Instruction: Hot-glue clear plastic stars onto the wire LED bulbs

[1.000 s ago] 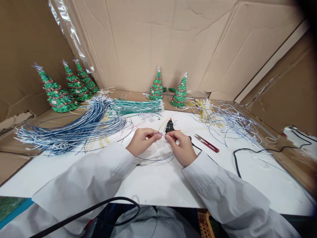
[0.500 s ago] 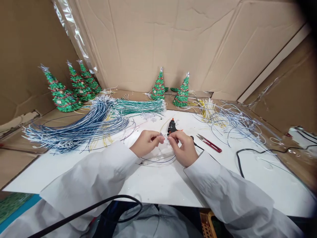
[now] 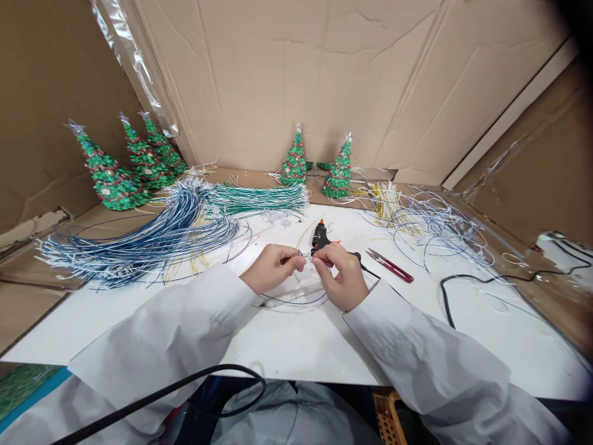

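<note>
My left hand (image 3: 273, 267) and my right hand (image 3: 340, 273) meet over the white table (image 3: 296, 346), fingertips pinched together on a small clear star piece (image 3: 304, 254) joined to a thin wire. The blue-and-white wire loop (image 3: 296, 301) curves down below both hands onto the table. Both arms wear white sleeves. A black hot-glue gun (image 3: 319, 236) with an orange tip lies just behind my right hand, its cord running right.
Red snips (image 3: 390, 266) lie right of my hands. Bundles of blue wire (image 3: 148, 238) and green wire (image 3: 259, 199) lie at left. Tangled pale wires (image 3: 430, 225) spread at right. Small green Christmas trees (image 3: 296, 162) stand along the cardboard walls. A black cable (image 3: 463, 284) crosses the right side.
The hands have hardly moved; the fingertips stay pinched on the same piece, and the view has shifted only slightly.
</note>
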The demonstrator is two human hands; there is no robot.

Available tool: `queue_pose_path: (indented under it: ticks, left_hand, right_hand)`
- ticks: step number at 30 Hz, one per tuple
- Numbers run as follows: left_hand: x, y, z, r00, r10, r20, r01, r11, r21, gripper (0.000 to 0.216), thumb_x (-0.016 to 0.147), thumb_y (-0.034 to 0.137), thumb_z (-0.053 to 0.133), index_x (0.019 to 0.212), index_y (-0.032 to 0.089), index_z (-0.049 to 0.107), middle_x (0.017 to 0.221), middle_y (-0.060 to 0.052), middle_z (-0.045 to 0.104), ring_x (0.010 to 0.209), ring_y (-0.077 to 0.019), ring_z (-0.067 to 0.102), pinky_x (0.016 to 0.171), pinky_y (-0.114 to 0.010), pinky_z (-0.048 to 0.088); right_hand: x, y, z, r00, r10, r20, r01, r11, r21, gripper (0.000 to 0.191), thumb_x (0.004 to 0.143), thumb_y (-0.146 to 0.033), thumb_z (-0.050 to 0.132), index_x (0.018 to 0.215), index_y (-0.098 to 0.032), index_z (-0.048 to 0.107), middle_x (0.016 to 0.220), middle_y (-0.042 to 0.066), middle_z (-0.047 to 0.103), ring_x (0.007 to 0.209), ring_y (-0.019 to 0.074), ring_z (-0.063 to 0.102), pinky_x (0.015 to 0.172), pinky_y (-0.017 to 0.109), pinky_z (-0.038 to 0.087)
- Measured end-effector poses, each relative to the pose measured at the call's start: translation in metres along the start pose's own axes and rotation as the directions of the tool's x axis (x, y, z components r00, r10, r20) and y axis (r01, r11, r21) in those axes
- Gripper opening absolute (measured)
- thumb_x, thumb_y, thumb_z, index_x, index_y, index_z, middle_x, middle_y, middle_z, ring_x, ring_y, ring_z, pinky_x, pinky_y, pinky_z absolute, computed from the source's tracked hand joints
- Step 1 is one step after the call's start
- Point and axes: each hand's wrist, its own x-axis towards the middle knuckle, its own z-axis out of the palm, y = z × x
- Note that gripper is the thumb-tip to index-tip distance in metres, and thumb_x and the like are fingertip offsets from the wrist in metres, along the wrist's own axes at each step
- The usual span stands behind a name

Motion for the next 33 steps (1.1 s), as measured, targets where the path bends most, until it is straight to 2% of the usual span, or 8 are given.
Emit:
queue_pose_path:
  ticks: [10,16,19,22,25,28,30,33]
  left_hand:
    - [0.000,0.000,-0.001,1.000,-0.005,0.021,0.006,0.999,-0.052,0.045,0.079,0.052,0.047,0.060,0.013,0.058,0.044,0.004,0.043,0.041,-0.0076,0.039,0.042,-0.020,0.029]
    - [0.003,0.002,-0.002,0.994,-0.108,-0.012,0.107,0.993,-0.056,0.041,0.080,0.048,0.046,0.064,0.013,0.061,0.048,0.003,0.046,0.045,-0.0086,0.042,0.043,-0.019,0.032]
    - [0.005,-0.004,-0.005,0.989,-0.145,-0.023,0.143,0.987,-0.067,0.041,0.079,0.048,0.047,0.069,0.013,0.064,0.051,0.002,0.047,0.048,-0.0094,0.044,0.044,-0.019,0.035]
    - [0.009,-0.012,-0.011,0.981,-0.162,-0.103,0.151,0.983,-0.106,0.040,0.078,0.050,0.049,0.073,0.013,0.064,0.054,0.002,0.050,0.050,-0.0099,0.046,0.048,-0.020,0.038]
    - [0.013,-0.016,-0.019,0.959,-0.157,-0.234,0.127,0.982,-0.141,0.041,0.076,0.052,0.051,0.074,0.013,0.064,0.059,0.000,0.054,0.055,-0.0111,0.049,0.053,-0.022,0.041]
    - [0.015,-0.013,-0.024,0.945,-0.113,-0.306,0.069,0.986,-0.153,0.041,0.074,0.054,0.054,0.075,0.014,0.063,0.065,-0.002,0.056,0.061,-0.0126,0.052,0.057,-0.023,0.043]
    - [0.015,-0.010,-0.025,0.954,-0.089,-0.286,0.041,0.985,-0.169,0.041,0.073,0.054,0.056,0.080,0.014,0.064,0.067,-0.002,0.057,0.062,-0.0127,0.051,0.058,-0.023,0.043]
    - [0.015,-0.007,-0.026,0.965,-0.088,-0.246,0.035,0.976,-0.214,0.045,0.072,0.052,0.058,0.097,0.014,0.062,0.069,-0.002,0.057,0.063,-0.0123,0.052,0.059,-0.023,0.044]
  right_hand:
    - [0.000,0.000,-0.001,1.000,0.012,0.006,-0.012,1.000,0.023,0.017,0.086,-0.022,0.045,0.070,-0.020,0.053,0.062,0.001,0.052,0.063,0.0166,0.045,0.060,0.030,0.037]
    - [0.004,0.002,0.004,0.993,0.116,-0.022,-0.116,0.993,-0.022,0.018,0.086,-0.024,0.046,0.073,-0.019,0.057,0.066,0.003,0.057,0.063,0.0163,0.049,0.061,0.030,0.039]
    - [0.004,0.004,0.008,0.973,0.230,0.030,-0.231,0.971,0.059,0.018,0.085,-0.028,0.047,0.078,-0.018,0.060,0.066,0.003,0.060,0.061,0.0159,0.052,0.057,0.028,0.040]
    - [0.005,0.007,0.010,0.915,0.390,0.104,-0.404,0.876,0.265,0.020,0.081,-0.035,0.052,0.077,-0.017,0.061,0.061,0.001,0.060,0.057,0.0142,0.053,0.053,0.026,0.040]
    - [0.010,0.009,0.007,0.817,0.508,0.274,-0.575,0.669,0.471,0.025,0.073,-0.042,0.058,0.070,-0.017,0.058,0.057,-0.002,0.057,0.045,0.0095,0.045,0.041,0.023,0.032]
    - [0.016,0.007,-0.001,0.735,0.530,0.422,-0.672,0.487,0.558,0.029,0.067,-0.046,0.062,0.069,-0.018,0.055,0.053,-0.005,0.053,0.037,0.0061,0.037,0.035,0.019,0.024]
    - [0.020,0.006,-0.008,0.735,0.519,0.436,-0.667,0.442,0.600,0.030,0.066,-0.046,0.064,0.068,-0.018,0.053,0.052,-0.006,0.050,0.037,0.0055,0.039,0.034,0.018,0.024]
    - [0.026,0.008,-0.019,0.773,0.506,0.384,-0.604,0.400,0.689,0.031,0.066,-0.045,0.066,0.070,-0.019,0.051,0.052,-0.007,0.048,0.037,0.0048,0.038,0.034,0.017,0.022]
